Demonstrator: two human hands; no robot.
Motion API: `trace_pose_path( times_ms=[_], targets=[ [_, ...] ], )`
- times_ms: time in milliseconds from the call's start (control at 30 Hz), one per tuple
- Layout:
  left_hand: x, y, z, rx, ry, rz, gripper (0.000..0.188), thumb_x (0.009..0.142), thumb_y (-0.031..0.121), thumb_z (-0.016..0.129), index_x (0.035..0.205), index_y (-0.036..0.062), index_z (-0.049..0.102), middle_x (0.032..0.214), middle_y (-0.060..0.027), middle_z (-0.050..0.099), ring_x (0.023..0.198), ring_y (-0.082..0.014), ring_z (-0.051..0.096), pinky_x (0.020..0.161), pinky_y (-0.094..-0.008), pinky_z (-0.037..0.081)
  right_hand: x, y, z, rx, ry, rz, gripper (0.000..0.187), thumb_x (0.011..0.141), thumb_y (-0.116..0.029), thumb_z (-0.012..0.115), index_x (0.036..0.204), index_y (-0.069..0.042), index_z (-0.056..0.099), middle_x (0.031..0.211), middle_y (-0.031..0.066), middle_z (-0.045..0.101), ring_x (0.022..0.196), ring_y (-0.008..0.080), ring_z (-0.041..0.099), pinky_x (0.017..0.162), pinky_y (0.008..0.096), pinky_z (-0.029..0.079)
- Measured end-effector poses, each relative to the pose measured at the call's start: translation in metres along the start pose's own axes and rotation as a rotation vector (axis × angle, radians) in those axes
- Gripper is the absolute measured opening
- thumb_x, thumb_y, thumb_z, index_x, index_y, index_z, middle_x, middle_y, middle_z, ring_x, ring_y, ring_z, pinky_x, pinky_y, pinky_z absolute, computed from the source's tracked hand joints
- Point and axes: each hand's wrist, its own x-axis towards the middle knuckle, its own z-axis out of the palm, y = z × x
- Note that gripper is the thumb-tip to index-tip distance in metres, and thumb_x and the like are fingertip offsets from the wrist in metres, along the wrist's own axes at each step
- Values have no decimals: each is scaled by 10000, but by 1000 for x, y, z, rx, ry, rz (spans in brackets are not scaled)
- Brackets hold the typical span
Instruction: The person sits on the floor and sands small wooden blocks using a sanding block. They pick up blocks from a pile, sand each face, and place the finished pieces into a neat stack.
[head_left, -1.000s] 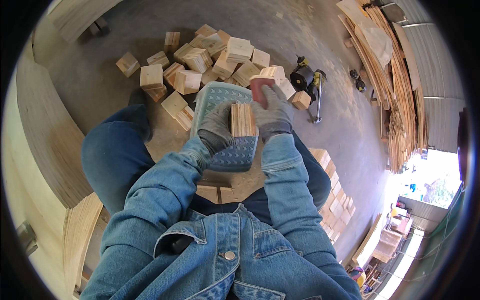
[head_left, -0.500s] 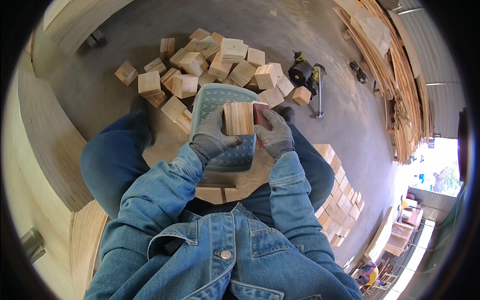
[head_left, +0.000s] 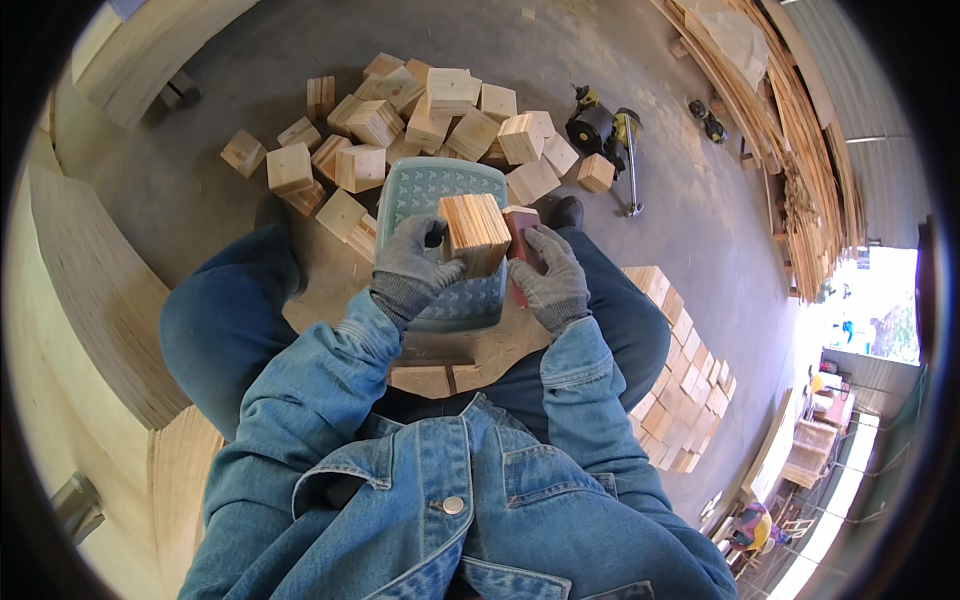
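Above a blue-green plastic stool [head_left: 445,178] between my knees, my left hand [head_left: 408,272], in a grey knit glove, is closed on a cube-like wooden block [head_left: 474,234] with striped, layered sides. Its thumb presses the near side, and some of its fingers are hidden behind the block. A dark red sandpaper-wrapped sanding block [head_left: 524,238] with a pale wood edge is gripped in my right hand [head_left: 556,280], also gloved. The sanding block stands right beside the wooden block's right side; whether they touch I cannot tell.
A loose heap of wooden blocks [head_left: 452,92] lies beyond the stool. To its right are black-and-yellow power tools [head_left: 597,125] on the floor. Rows of blocks [head_left: 685,380] stand by my right knee. Large wood panels [head_left: 95,290] rise at left; long boards [head_left: 800,150] are stacked far right.
The wooden block has turned in my left hand, so that more of its striped top shows. My left fingers have shifted on it. The sanding block has tilted slightly.
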Motion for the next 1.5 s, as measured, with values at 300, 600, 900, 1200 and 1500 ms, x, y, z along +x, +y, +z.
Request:
trace_pose_path(
  times_ms=[300, 600, 900, 1200, 1500],
  targets=[
    [2, -1, 7, 344, -59, -37, 1284, 551, 344, 987, 1597, 82, 289, 1538, -238, 451, 1412, -386, 482, 1209, -438, 414, -10, 5, 2, -31, 38, 18, 618, 820, -264, 857, 1377, -84, 660, 1497, 197, 557, 1339, 367, 578, 1132, 418, 480],
    [11, -43, 29, -43, -87, 133, 1179, 578, 319, 976, 1562, 107, 362, 1483, -208, 500, 1368, -389, 513, 1183, -437, 438, -46, -46, 5, -217, 198, -215, 645, 781, -295, 841, 1377, -127, 664, 1526, 199, 515, 1249, 438, 569, 1093, 533, 454],
    [18, -49, 37, -189, -65, 202, 1037, 639, 375, 963, 1489, 95, 438, 1405, -201, 544, 1279, -389, 565, 1128, -457, 472, -19, -70, 21, -354, 22, -295, 566, 820, -328, 794, 1356, -180, 687, 1533, 143, 514, 1245, 435, 564, 1042, 552, 456],
    [7, -13, 17, 51, -48, 175, 1059, 600, 246, 1003, 1465, 46, 427, 1384, -151, 573, 1314, -287, 565, 1145, -416, 472, 77, -11, 20, -79, 329, -18, 622, 800, -322, 869, 1346, -102, 668, 1458, 198, 588, 1341, 354, 573, 1129, 418, 471],
    [12, 16, -71, -687, 176, -26, 544, 874, 171, 821, 1339, 11, 588, 1283, -124, 659, 1139, -212, 666, 993, -368, 556, 30, 9, 51, -97, 200, 28, 660, 821, -295, 874, 1384, -57, 628, 1444, 175, 593, 1286, 365, 602, 1131, 421, 469]
  ],
)
